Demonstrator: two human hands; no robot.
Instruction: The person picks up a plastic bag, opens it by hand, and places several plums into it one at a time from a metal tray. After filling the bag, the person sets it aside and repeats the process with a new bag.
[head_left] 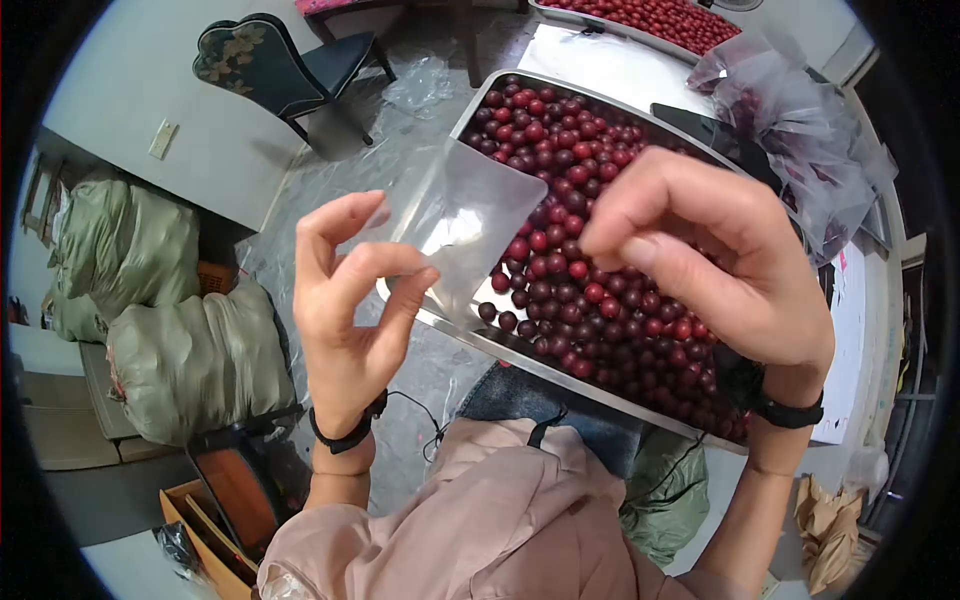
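A clear plastic bag (485,195) hangs over the left end of a metal tray (560,365), its left edge at the pinched thumb and forefinger of my left hand (350,300). The tray holds a heap of round, glossy balls (560,295), dark red to bright red, like berries or cherries. Above the heap is my right hand (725,255), thumb and forefinger brought together and the other fingers curled. Whatever lies between those fingertips, if anything, is hidden. Both wrists carry black bands.
Another tray of red balls (660,22) stands at the back. Crumpled clear plastic (790,120) lies beyond my right hand. A dark chair (290,75) is at the back left, with stuffed green sacks (200,360) to the left. A wooden box (205,540) sits at the lower left.
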